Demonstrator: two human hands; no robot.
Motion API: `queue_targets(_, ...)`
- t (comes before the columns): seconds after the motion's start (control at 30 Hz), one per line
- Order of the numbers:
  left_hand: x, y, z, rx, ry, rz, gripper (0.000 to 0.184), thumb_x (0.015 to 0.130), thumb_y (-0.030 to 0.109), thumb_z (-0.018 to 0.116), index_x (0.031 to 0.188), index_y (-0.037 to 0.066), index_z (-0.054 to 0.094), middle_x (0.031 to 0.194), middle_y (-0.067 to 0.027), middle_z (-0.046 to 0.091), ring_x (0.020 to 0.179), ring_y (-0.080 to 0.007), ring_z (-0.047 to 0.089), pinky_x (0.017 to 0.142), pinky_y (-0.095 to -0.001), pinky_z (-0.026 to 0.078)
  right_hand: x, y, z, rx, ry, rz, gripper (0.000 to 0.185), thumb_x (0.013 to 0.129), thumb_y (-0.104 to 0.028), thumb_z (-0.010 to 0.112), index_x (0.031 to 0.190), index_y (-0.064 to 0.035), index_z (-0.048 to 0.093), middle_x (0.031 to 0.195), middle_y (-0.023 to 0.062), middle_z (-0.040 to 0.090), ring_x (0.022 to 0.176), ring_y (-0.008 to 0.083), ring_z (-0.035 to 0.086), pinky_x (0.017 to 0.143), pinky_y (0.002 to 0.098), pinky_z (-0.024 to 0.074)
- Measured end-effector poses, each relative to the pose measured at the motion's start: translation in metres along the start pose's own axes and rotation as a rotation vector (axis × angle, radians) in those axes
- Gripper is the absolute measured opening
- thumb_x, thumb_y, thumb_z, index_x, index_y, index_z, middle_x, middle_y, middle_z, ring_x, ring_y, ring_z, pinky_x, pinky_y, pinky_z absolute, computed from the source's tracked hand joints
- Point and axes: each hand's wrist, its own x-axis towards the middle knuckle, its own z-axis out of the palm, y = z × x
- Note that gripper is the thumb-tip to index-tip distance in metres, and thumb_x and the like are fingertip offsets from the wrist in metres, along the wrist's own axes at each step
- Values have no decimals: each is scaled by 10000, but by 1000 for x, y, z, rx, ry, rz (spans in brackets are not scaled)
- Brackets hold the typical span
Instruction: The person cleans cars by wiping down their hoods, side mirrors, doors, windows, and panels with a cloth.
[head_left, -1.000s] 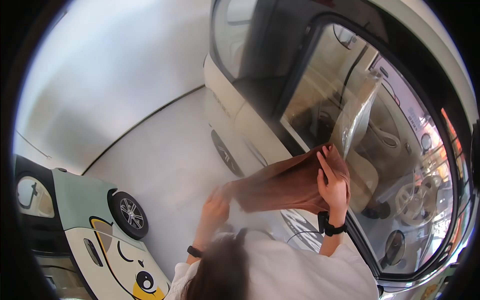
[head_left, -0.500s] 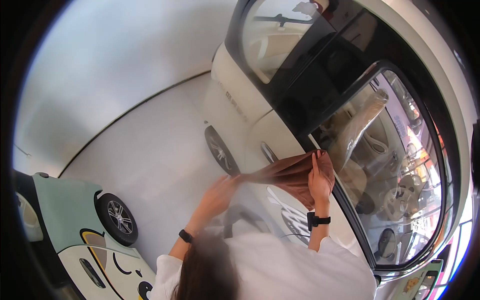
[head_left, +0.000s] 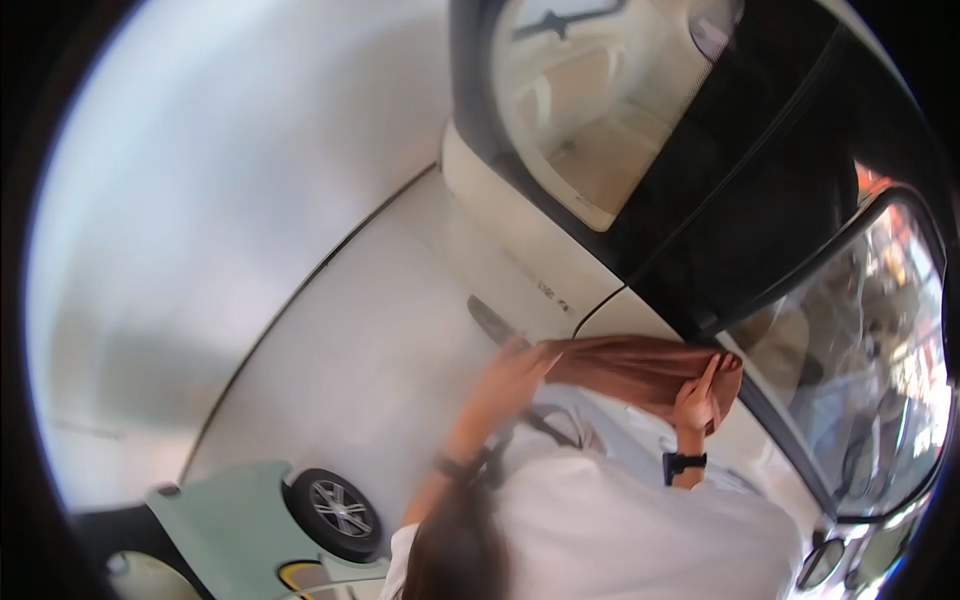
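Observation:
A brown cloth [head_left: 630, 372] stretches between my two hands in front of the side of a cream and black car [head_left: 500, 225]. My left hand [head_left: 505, 385], a little blurred, is closed on the cloth's left end. At the other end my right hand [head_left: 697, 402] grips the cloth, with one finger stretched along it. That end is close to the lower edge of the car's side window [head_left: 860, 370]; whether it touches the car I cannot tell. A dark band is on each wrist.
A mint-green car [head_left: 225, 525] with a black wheel [head_left: 333, 513] stands at the lower left. Beyond the pale floor [head_left: 330, 330] rises a light wall [head_left: 240, 150]. The cream car's rear side window [head_left: 590, 110] is at the top, and a side mirror [head_left: 822, 565] shows at the lower right.
The view has shifted along the car towards its rear window. Both hands have moved right and down in the picture, still holding the cloth, which now spreads wider near my left hand.

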Motion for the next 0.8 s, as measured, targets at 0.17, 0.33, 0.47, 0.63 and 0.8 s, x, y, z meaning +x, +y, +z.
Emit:
queue_targets(0.17,56,-53,13,-146,3,152,375,863,50,624,1238,50,638,1157,-74,668,997,-221,672,1114,-443,427,7,-12,-5,-171,90,17,582,926,-118,415,1486,34,375,1425,344,469,1353,534,406,1149,559,335)
queue_targets(0.33,95,-76,51,-350,36,186,307,886,91,650,1192,64,648,1107,-107,671,965,-313,650,897,-418,508,8,-15,7,-279,171,44,551,962,-187,376,1472,20,401,1408,334,494,1312,548,446,1122,594,352)
queue_targets(0.47,114,-90,37,-615,-70,177,292,900,85,613,1189,44,629,1053,-134,663,929,-349,633,847,-427,504,10,-20,11,-377,231,59,547,1015,-257,319,1480,23,385,1448,326,458,1319,532,451,1124,556,371)
queue_targets(0.63,109,-131,47,-626,-84,369,317,904,79,578,1216,36,608,1029,-145,642,907,-362,614,790,-444,497,6,-44,40,-247,247,402,640,1049,-392,274,1543,15,257,1552,317,309,1385,499,386,1116,469,399)
queue_targets(0.8,121,-164,36,-645,-26,502,353,864,24,608,1216,46,629,1073,-132,640,1001,-327,620,884,-417,508,45,-118,48,-289,414,538,725,1050,-490,237,1575,4,167,1601,283,225,1459,475,263,1189,478,261)
